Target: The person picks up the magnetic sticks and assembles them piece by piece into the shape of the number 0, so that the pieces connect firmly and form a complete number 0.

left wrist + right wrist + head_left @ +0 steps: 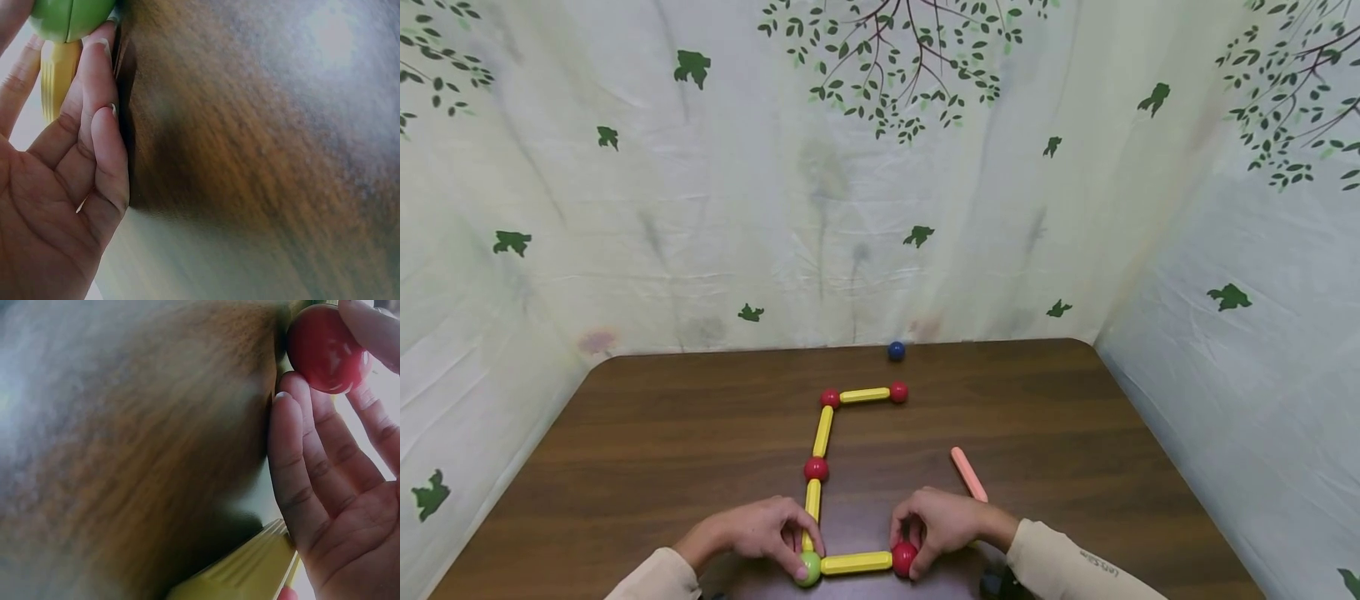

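Observation:
My left hand (772, 532) holds a green ball (808, 569) between thumb and fingers at the near left corner of a chain of balls and sticks. My right hand (943, 527) grips a red ball (904, 557) at the near right end. A yellow stick (856, 563) spans the two balls. From the green ball, another yellow stick (812, 504) runs away to a second red ball (816, 468). Beyond it, a yellow stick (823, 431) reaches a corner red ball (830, 398), and one more yellow stick (865, 395) leads right to an end red ball (898, 392).
A loose blue ball (896, 351) lies at the table's far edge. Beyond the right hand rests a pink stick (968, 475), partly hidden by it. In the right wrist view, a yellow stick (240, 569) lies beside that hand. Cloth walls surround the wooden table (662, 433).

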Demonstrator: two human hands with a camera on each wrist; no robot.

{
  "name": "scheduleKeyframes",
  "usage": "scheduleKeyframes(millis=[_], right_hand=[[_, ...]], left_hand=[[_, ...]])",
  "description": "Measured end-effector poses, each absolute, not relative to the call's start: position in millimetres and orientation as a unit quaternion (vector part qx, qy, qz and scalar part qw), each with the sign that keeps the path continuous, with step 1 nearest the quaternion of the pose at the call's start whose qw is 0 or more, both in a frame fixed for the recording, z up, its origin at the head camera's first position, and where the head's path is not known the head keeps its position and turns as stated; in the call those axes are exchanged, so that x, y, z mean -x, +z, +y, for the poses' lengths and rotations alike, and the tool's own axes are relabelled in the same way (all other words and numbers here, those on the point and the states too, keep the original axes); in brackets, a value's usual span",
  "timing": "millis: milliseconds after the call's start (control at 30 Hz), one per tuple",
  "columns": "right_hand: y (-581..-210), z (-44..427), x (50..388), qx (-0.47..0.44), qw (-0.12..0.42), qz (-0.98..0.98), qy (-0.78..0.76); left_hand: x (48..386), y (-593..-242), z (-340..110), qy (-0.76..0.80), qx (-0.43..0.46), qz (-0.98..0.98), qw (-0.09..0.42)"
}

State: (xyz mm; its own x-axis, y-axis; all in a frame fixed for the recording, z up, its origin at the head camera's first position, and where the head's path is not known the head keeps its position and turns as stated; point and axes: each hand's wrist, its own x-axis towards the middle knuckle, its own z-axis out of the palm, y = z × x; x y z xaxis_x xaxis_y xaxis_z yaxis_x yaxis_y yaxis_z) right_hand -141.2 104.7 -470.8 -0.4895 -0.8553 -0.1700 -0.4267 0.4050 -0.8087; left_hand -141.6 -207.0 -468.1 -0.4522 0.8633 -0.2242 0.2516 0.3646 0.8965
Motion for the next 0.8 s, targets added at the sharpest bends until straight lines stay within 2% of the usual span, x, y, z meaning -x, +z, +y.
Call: scheduleKeyframes(millis=[200, 400, 800], right_hand=[[-469, 107, 142, 0.408, 0.293, 0.785, -0.362], [-468, 112, 144, 0.400, 0.296, 0.771, -0.397], [-459, 133, 159, 0.320, 0.223, 0.818, -0.422]], left_hand=[[143, -465, -206, 0.417, -0.365, 0.743, 0.376], [143, -467, -205, 0.415, -0.383, 0.740, 0.367], [144, -467, -207, 0.411, -0.369, 0.744, 0.376]])
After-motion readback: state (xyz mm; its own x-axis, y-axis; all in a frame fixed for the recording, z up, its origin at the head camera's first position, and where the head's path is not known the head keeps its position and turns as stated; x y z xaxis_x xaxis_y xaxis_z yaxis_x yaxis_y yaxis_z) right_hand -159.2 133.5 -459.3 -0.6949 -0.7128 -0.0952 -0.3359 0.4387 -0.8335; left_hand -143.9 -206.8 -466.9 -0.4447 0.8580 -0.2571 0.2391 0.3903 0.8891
